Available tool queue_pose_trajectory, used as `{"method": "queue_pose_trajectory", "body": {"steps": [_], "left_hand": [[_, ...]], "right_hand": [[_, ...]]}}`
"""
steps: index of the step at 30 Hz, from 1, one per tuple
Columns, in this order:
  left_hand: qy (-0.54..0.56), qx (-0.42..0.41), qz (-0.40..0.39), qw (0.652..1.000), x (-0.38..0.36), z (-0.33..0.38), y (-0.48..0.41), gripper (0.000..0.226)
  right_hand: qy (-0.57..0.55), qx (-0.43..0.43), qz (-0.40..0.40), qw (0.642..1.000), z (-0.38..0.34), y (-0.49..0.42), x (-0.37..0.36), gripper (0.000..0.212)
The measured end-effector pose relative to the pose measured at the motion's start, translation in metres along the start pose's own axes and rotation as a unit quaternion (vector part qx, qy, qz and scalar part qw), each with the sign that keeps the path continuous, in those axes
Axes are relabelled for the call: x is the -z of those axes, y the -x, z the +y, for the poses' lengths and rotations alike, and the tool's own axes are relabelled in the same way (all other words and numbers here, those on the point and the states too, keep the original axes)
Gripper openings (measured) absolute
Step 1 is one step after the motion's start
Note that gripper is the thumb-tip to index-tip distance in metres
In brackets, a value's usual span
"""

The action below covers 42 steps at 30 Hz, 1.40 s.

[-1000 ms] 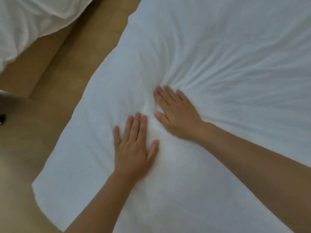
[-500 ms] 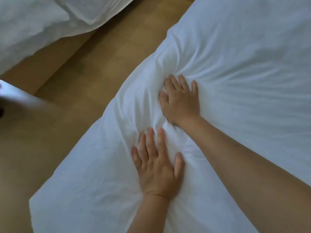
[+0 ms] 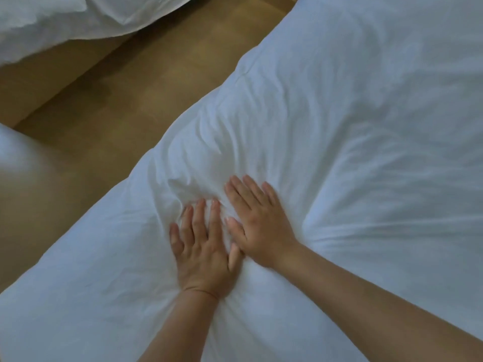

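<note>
White cotton fills most of the view: the duvet [image 3: 352, 126] lies spread over the tan surface [image 3: 125, 87], running from the near left corner to the far right, its long edge cutting diagonally across the scene. You have both hands on it, a little left of centre and towards the near side.

Your left hand [image 3: 203, 249] lies palm down, its 4 fingers straight and slightly spread, pointing away from you, the thumb out to the right. Your right hand [image 3: 261, 226] lies flat just beside it on the right and a touch farther off, fingers straight and angled to the far left. The left thumb lies against the edge of the right hand. Neither hand grips anything: both press flat into the cloth with fingers apart, and the filling sinks under them.

Just beyond your fingertips the fabric bunches into a knot of short folds, and longer creases fan out from your right wrist towards the right. A thin red thread [image 3: 202, 292] circles your left wrist.

In the far left corner more white bedding [image 3: 52, 24] lies well apart from the duvet. At the left edge a pale blurred shape [image 3: 15, 158] shows; you cannot tell what it is.
</note>
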State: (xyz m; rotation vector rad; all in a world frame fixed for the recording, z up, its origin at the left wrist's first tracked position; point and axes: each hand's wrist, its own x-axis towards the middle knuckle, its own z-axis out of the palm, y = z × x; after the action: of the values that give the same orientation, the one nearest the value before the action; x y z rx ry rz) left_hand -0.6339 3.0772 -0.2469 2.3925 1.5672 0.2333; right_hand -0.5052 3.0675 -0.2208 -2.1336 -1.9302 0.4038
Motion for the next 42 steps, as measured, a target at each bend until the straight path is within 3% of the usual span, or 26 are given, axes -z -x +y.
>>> {"method": "queue_pose_trajectory", "body": {"steps": [3,9,13,16,19,21,23,27,30,32,35,37,39,42], "left_hand": [[-0.008,0.008,0.002,1.0,0.002,0.006,0.009,0.072],[0.003,0.034,-0.081,0.996,0.007,0.019,0.063,0.065],[-0.025,0.012,-0.127,0.992,0.011,0.024,0.158,0.065],[-0.027,0.007,-0.164,0.986,0.016,0.028,0.238,0.066],[-0.013,0.089,-0.184,0.979,0.017,0.047,0.268,0.08],[-0.001,0.088,-0.167,0.982,0.019,0.078,0.268,0.079],[0.023,0.016,-0.13,0.991,0.011,0.122,0.269,0.066],[-0.004,-0.008,-0.178,0.984,-0.039,0.217,0.34,0.064],[0.0,-0.047,-0.245,0.968,-0.069,0.272,0.444,0.071],[-0.016,-0.11,-0.282,0.953,-0.067,0.299,0.502,0.068],[-0.057,-0.217,-0.323,0.919,-0.053,0.334,0.553,0.053],[-0.003,-0.273,-0.299,0.914,-0.044,0.354,0.56,0.039],[0.037,-0.296,-0.228,0.927,-0.045,0.37,0.556,0.043],[-0.016,-0.284,-0.292,0.913,-0.055,0.387,0.549,0.063]], "right_hand": [[-0.004,-0.021,0.011,1.0,-0.005,0.016,-0.006,0.058],[0.052,-0.03,0.013,0.998,-0.007,0.084,-0.012,0.056],[0.047,0.028,-0.012,0.998,-0.02,0.189,-0.027,0.053],[0.01,0.099,-0.082,0.992,-0.041,0.27,-0.024,0.054],[-0.089,0.12,-0.05,0.988,-0.034,0.307,-0.013,0.048],[-0.122,0.056,0.032,0.99,-0.008,0.321,0.004,0.046],[-0.097,-0.016,0.083,0.992,0.03,0.342,0.026,0.051],[0.048,-0.06,-0.037,0.996,0.104,0.447,0.041,0.06],[0.052,-0.129,-0.081,0.987,0.126,0.576,0.037,0.058],[0.047,-0.16,-0.097,0.981,0.128,0.664,0.037,0.058],[0.065,-0.131,-0.146,0.978,0.13,0.76,0.047,0.061],[0.061,-0.136,-0.125,0.981,0.138,0.786,0.061,0.058],[0.055,-0.196,-0.071,0.977,0.153,0.792,0.073,0.052],[0.024,-0.329,-0.054,0.943,0.174,0.798,0.077,0.064]]}}
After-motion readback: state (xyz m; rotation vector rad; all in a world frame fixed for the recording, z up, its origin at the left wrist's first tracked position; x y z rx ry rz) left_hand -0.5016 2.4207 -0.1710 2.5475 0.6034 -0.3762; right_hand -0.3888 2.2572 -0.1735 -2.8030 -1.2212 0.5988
